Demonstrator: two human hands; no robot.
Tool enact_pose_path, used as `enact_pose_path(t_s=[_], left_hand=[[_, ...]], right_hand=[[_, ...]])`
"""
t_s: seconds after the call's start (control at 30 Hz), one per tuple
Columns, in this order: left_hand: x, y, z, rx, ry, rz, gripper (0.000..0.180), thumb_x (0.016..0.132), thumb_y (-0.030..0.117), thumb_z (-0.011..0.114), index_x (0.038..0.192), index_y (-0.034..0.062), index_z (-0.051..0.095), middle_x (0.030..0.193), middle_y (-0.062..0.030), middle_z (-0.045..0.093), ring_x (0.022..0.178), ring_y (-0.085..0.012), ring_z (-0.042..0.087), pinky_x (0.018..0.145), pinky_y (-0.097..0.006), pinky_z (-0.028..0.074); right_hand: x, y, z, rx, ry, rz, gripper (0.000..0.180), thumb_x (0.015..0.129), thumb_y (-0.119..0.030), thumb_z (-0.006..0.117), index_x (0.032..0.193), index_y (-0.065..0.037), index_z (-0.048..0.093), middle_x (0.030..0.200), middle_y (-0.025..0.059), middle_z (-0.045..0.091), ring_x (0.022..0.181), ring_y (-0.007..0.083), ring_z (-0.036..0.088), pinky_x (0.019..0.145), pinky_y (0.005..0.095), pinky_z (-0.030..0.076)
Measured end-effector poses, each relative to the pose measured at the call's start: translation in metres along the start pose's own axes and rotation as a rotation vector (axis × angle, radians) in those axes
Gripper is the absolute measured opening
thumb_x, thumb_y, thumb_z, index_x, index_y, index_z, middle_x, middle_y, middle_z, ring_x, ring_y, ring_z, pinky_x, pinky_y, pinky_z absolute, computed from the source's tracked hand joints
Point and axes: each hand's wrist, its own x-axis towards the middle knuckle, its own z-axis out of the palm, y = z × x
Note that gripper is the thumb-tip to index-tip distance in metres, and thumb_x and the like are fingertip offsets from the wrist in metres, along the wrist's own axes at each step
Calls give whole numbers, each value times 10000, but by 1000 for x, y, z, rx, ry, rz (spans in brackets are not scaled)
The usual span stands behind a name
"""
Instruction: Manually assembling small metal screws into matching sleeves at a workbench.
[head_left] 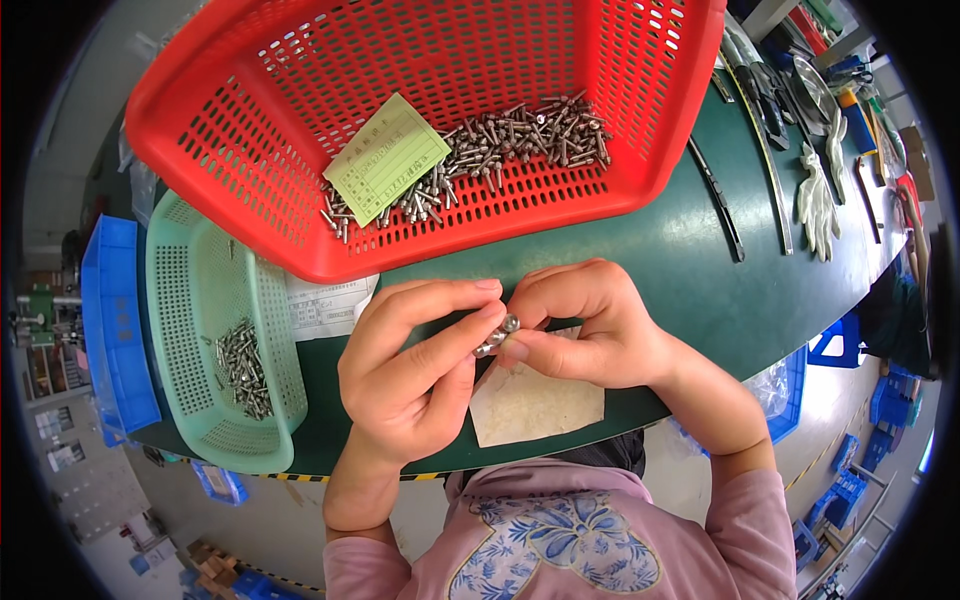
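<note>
Above the table's near edge, my left hand [405, 375] and my right hand [600, 325] meet, both closed in a pinch. Between their fingertips sit a few small shiny metal pieces with rounded ends [497, 337]; fingers cover the rest of them. A pale worn sheet [540, 408] lies under the hands. Beyond them a big red plastic basket [640, 80] holds many headed metal pins [520, 135], with a yellow-green handwritten card [388, 160] on top. To the left, a light green basket [290, 385] contains a smaller pile of similar pins [242, 370].
A printed paper [325, 308] is partly under the red basket. At far left stands a blue bin [125, 330]. On the right of the green table [730, 310] lie a thin black tool [718, 200], a long ruler [775, 190] and white gloves [818, 210].
</note>
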Motion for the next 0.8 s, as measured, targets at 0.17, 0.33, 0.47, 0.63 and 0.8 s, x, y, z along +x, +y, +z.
enact_pose_path(t_s=[0.17,0.33,0.47,0.63,0.8], left_hand=[[-1,2,0,-7,-1,-29,352,646,-90,543,957,-3,683,986,-133,635,813,-244,612,684,-309,504],[-2,1,0,-8,-1,-35,353,653,-85,537,967,-4,679,991,-138,635,827,-245,615,695,-312,503],[-2,2,-1,-6,-14,-80,349,664,-77,532,976,-9,673,995,-145,635,838,-248,617,698,-307,501],[-1,0,2,-38,-5,-87,335,682,-73,523,978,-13,668,1000,-153,633,839,-248,617,701,-305,501],[1,-3,0,-89,-12,-73,347,705,-73,504,1014,-16,651,989,-160,632,843,-243,614,694,-294,497]], right_hand=[[0,0,0,12,0,12,85,821,-49,617,796,32,613,752,68,642,689,88,596,599,236,478],[-2,3,2,85,-3,62,98,829,-58,612,800,35,626,735,72,655,681,85,613,597,224,485],[-3,3,3,130,1,86,108,836,-66,603,818,34,643,730,69,662,676,81,617,596,218,487],[-3,1,-2,115,-20,127,121,839,-78,602,840,28,661,730,66,666,676,75,615,602,215,486],[-1,2,0,115,21,105,109,821,-77,615,821,21,662,707,59,656,637,82,599,579,221,473]])
